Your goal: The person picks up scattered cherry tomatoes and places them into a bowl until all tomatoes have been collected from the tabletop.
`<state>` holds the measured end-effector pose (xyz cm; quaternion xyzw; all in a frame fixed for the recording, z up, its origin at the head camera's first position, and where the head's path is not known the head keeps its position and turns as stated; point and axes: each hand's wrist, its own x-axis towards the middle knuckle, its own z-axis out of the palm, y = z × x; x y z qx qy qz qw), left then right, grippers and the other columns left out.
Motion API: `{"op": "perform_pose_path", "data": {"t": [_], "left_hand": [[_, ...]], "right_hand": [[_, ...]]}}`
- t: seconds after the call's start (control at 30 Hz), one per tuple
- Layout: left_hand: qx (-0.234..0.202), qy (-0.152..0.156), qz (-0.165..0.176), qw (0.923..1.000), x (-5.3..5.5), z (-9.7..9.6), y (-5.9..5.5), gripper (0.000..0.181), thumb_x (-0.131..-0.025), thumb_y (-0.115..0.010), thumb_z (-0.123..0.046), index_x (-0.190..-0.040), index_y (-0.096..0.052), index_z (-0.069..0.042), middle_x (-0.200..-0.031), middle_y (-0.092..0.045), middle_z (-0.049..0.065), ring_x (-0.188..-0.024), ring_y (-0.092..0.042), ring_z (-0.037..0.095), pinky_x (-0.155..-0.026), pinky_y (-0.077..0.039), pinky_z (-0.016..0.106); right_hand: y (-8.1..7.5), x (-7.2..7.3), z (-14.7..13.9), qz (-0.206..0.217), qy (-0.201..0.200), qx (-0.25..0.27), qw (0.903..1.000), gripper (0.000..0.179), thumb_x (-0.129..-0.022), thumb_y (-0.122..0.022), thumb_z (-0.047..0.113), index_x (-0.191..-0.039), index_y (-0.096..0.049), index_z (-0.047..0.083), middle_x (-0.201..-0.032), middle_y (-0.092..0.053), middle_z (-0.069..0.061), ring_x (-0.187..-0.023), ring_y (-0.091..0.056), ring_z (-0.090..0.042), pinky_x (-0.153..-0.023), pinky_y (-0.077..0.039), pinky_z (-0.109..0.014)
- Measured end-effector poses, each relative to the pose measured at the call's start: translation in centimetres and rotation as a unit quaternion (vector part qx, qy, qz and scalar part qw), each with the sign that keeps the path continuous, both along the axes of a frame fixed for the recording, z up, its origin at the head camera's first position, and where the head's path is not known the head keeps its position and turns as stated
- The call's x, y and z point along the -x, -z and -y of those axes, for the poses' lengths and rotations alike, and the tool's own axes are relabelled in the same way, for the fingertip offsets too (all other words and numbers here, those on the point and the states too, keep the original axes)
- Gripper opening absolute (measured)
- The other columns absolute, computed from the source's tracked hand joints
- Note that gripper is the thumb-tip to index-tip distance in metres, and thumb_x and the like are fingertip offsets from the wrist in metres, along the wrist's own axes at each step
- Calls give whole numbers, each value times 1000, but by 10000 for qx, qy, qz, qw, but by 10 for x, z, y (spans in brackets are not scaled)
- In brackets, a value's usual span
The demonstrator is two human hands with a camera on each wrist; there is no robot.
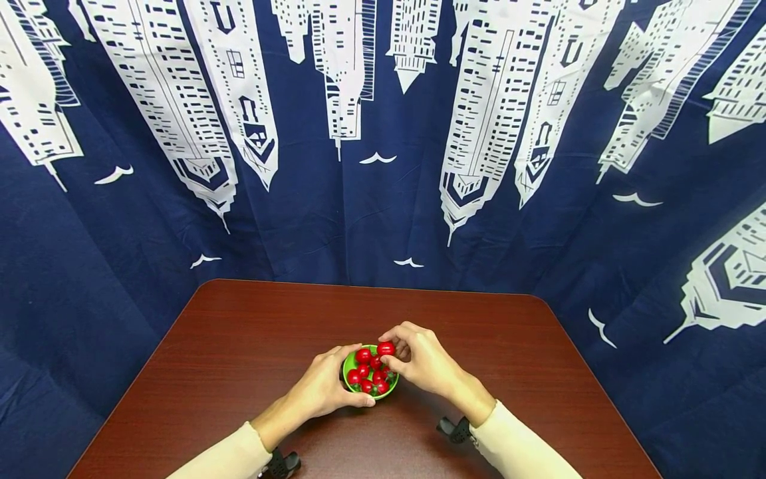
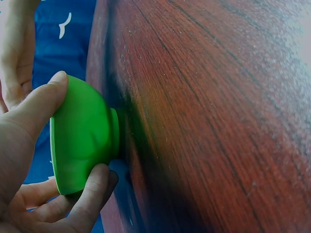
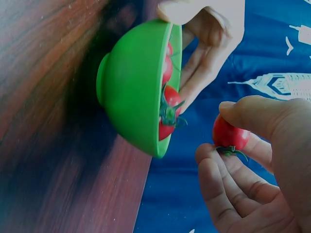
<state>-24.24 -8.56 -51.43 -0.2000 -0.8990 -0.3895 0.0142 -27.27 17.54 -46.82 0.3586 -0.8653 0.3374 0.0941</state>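
Note:
A green bowl [image 1: 350, 361] filled with several red cherry tomatoes [image 1: 364, 370] sits low over the table; whether its foot touches the wood I cannot tell. My left hand [image 1: 328, 386] grips the bowl from the left side, thumb at the near rim and fingers around the far side. Just above the bowl's right far edge, my right hand [image 1: 426, 359] pinches one cherry tomato [image 3: 227, 132] between thumb and fingers. Its green stem shows in the right wrist view. In the left wrist view, the bowl's smooth outer wall [image 2: 85, 131] hides its contents.
The brown wooden table [image 1: 269, 319] has rounded far corners. Behind it hangs a dark blue cloth [image 1: 311, 226] printed with white buildings and birds. A small black device [image 1: 456, 430] is strapped at each wrist.

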Motion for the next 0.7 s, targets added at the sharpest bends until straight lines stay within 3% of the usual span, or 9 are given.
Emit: {"op": "perform_pose_path", "data": {"t": [0.33, 0.7], "left_hand": [[5, 11, -3, 10000, 0, 1, 0, 107, -75, -111, -46, -161, -64, -3, -153, -75, 17, -134, -76, 33, -114, -66, 55], [15, 19, -13, 10000, -1, 1, 0, 107, -75, -111, -45, -161, -64, -4, -151, -76, 15, -130, -76, 29, -110, -68, 51]], "right_hand": [[-1, -7, 8, -23, -127, -70, 9999, 30, -98, -93, 9, -125, -81, 5, -109, -79, -3, -89, -76, -12, -77, -67, -25], [1, -12, 13, -46, -168, -96, 9998, 29, -98, -94, 9, -124, -81, 4, -110, -79, -5, -89, -81, -24, -77, -71, -36]]}}
